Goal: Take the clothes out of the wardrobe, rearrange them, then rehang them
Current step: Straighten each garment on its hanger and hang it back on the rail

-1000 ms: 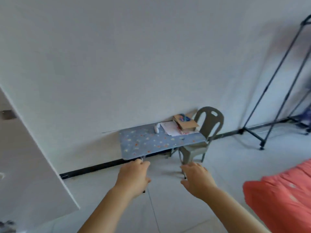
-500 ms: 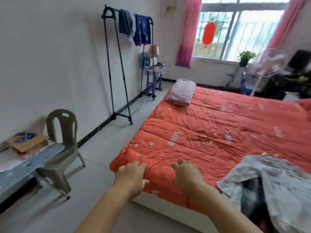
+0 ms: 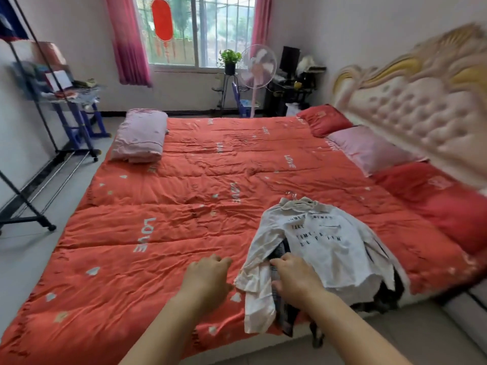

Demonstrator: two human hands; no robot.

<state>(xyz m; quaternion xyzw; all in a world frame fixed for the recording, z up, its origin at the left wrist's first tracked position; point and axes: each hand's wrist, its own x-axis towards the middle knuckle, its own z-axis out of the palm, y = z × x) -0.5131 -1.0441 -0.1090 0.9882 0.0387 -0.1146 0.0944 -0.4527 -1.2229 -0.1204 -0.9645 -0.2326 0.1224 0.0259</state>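
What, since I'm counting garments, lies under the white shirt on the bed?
A dark checked garment shows under the white shirt at its front opening and hem. The shirt covers the rest, so further pieces cannot be seen.

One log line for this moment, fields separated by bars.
left hand: over red quilt, empty | right hand: over white shirt, grip unclear | shirt: lying on quilt

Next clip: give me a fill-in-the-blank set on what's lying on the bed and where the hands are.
1. The white shirt lies on a quilt printed with the word ___.
2. Above the shirt's collar sticks out the hook of a ___.
3. The left hand is over bare quilt; the hand at the shirt's sleeve is the ___ one.
Missing words: LOVE; hanger; right.
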